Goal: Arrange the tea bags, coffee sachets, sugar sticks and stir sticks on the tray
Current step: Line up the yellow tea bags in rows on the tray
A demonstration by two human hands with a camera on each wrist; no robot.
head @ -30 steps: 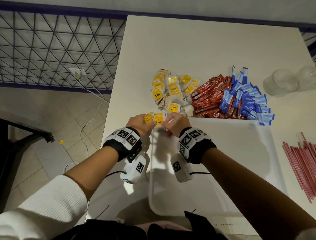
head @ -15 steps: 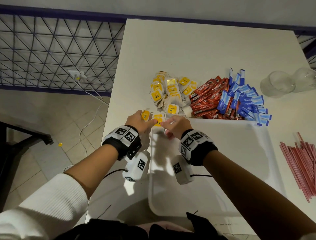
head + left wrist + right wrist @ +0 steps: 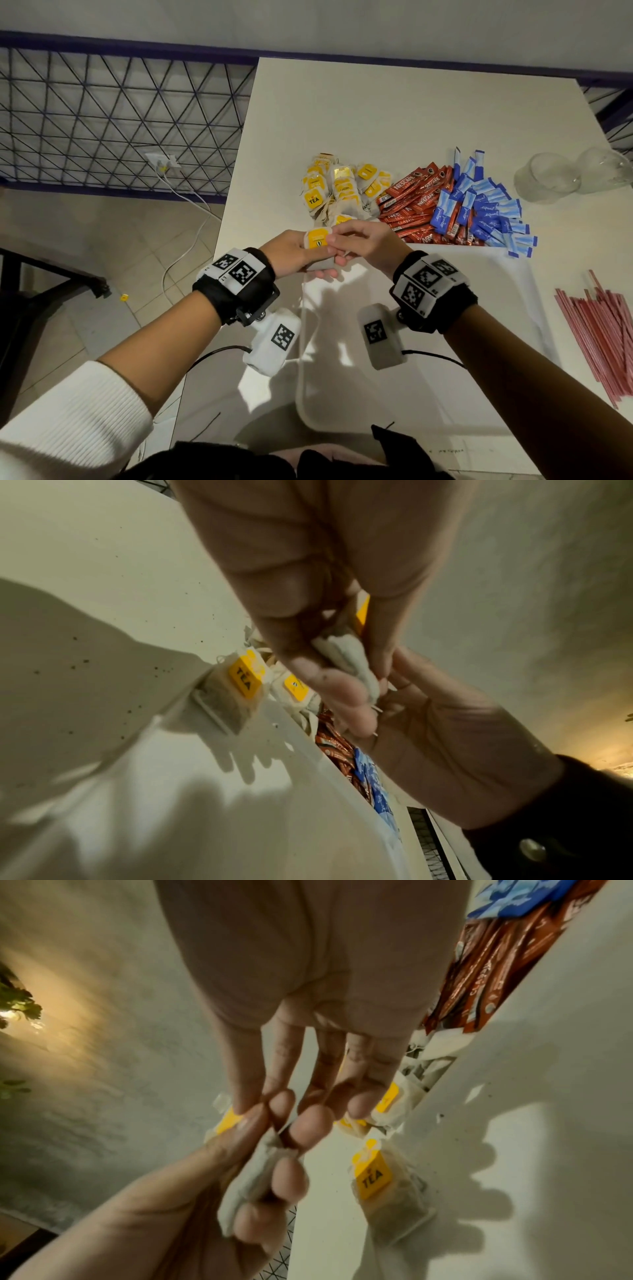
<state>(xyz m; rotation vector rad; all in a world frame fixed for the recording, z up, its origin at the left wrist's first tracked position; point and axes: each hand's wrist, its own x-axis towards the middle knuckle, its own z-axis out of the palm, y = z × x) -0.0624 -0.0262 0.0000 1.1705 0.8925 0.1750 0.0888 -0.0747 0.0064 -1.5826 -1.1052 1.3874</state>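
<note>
a tea bag is held above the tray's far left corner, left hand curled round it, right hand's fingertips pinching its top. another bag lies on the tray's far left rim.

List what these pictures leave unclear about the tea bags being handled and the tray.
- How many tea bags the left hand grips: head view, the right hand covers them; both wrist views show only crumpled paper between the fingers.
- Near edge of the tray: head view, forearms and a dark garment hide it.
- Stir sticks: head view, cut off by the right edge.
- Print on the sugar sticks: blurred in the wrist views.
</note>
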